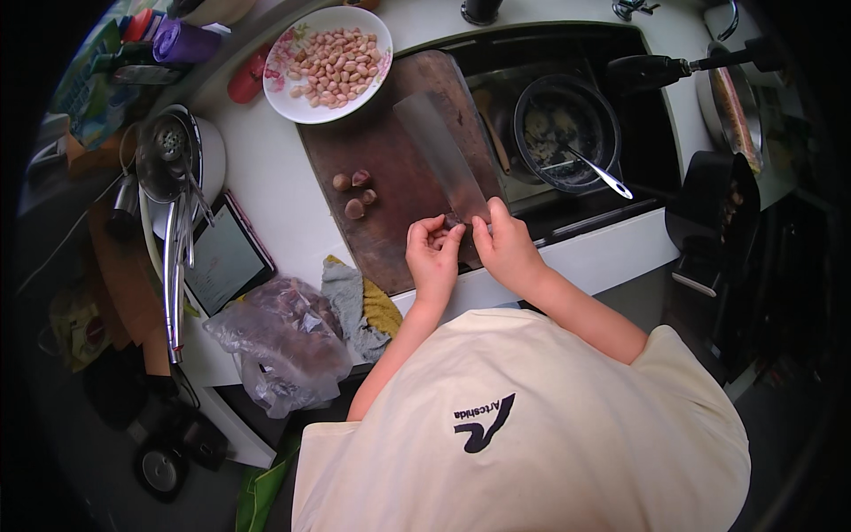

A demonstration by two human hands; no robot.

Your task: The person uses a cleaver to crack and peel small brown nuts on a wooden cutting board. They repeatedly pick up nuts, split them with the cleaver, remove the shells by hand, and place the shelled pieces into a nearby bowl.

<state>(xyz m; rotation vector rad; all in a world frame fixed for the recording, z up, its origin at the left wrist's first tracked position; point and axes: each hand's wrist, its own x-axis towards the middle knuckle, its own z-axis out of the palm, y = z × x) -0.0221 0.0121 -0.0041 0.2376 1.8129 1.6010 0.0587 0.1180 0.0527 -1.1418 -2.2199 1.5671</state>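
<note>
My right hand (510, 245) grips a broad-bladed kitchen knife (442, 156) near its handle end, and the blade points away from me over a dark brown cutting board (385, 133). My left hand (433, 253), fingertips pinched, holds a small dark reddish-brown bulb (453, 219) against the near end of the blade. Both hands are close together above the board's near edge. Several small round brown bulbs (355, 209), perhaps shallots or water chestnuts, lie on the board to the left. Most of the knife's handle is hidden by my right hand.
A floral plate of shelled peanuts (339, 66) overlaps the board's far left corner. On the stove at right stands a dark pot (568, 133) with a metal spoon. A plastic bag (286, 346), cloths (359, 312), a tablet (226, 256) and a white pot (211, 149) stand left.
</note>
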